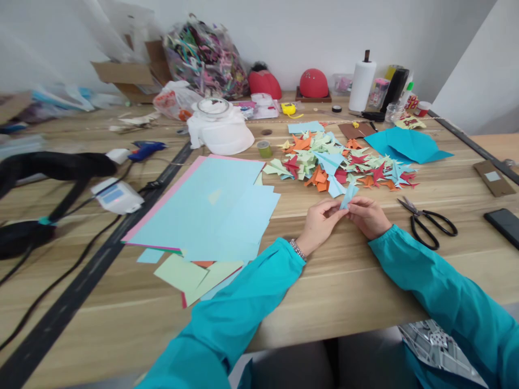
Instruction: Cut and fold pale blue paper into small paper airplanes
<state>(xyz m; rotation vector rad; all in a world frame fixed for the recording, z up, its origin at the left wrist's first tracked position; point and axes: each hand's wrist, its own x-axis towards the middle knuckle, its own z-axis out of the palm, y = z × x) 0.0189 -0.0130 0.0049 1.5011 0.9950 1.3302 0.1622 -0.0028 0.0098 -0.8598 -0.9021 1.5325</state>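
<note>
A small folded piece of light blue paper (349,195) is pinched between my two hands, just above the tabletop. My left hand (323,222) grips its lower left side with thumb and fingers, a metal bracelet at the wrist. From the other side, my right hand (368,216) closes on the same paper. Right behind the hands spreads a pile of folded paper pieces (320,156) in green, blue, orange and red. Black-handled scissors (425,221) lie with blades apart to the right of my right hand. Large light blue sheets (203,210) lie left of my left hand.
Green paper pieces (182,273) stick out below the sheets. A teal paper (405,145) lies behind the pile, a phone (503,226) at the right. Farther left are a blue glue gun (146,150), cables and a white cap (223,129). A paper roll (362,86) stands at the back.
</note>
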